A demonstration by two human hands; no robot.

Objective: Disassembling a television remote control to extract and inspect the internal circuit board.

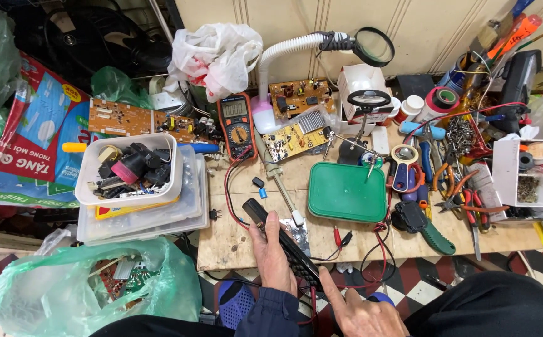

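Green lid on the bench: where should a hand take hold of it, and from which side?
Probably best by its near long edge, coming from the person's side. The green lid lies flat on the wooden bench, so only its raised rim gives the fingers purchase. Pliers and cutters crowd its right edge, and a clip stand sits behind it. The left hand rests on a black remote close by.
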